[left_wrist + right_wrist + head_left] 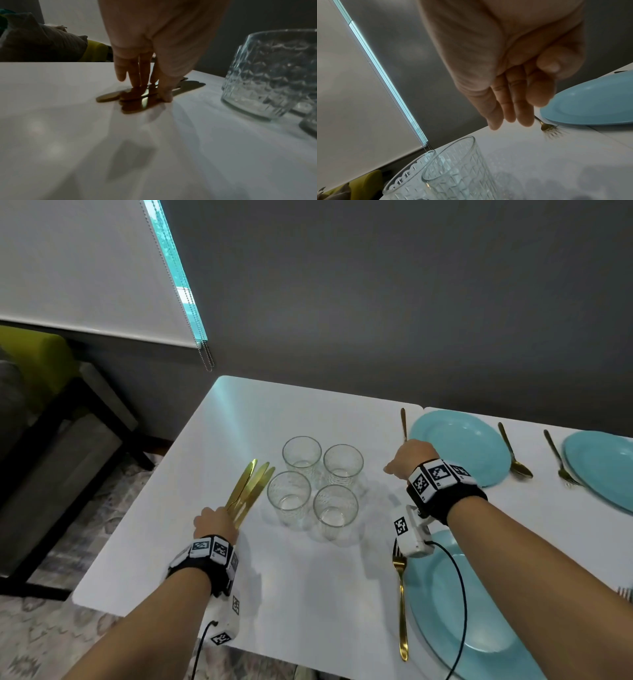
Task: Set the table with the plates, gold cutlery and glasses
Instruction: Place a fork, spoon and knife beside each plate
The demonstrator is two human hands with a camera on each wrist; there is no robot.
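Several gold knives (pixel 251 486) lie fanned on the white table (pixel 308 594), left of a cluster of several empty glasses (pixel 289 498). My left hand (pixel 214 522) rests on the knives' handle ends. In the left wrist view its straight fingers (pixel 135 81) press down on the knives (pixel 137 104), thumb touching the table beside them. My right hand (pixel 407 460) hovers with relaxed fingers, holding nothing, above a gold fork (pixel 546 126) that lies beside the far blue plate (pixel 459 446).
A near blue plate (pixel 472 604) has a gold fork (pixel 400 594) on its left. A spoon (pixel 515 455), another fork (pixel 561 463) and a third plate (pixel 603 467) lie to the right. A grey wall runs behind the table; a sofa (pixel 41 412) stands left.
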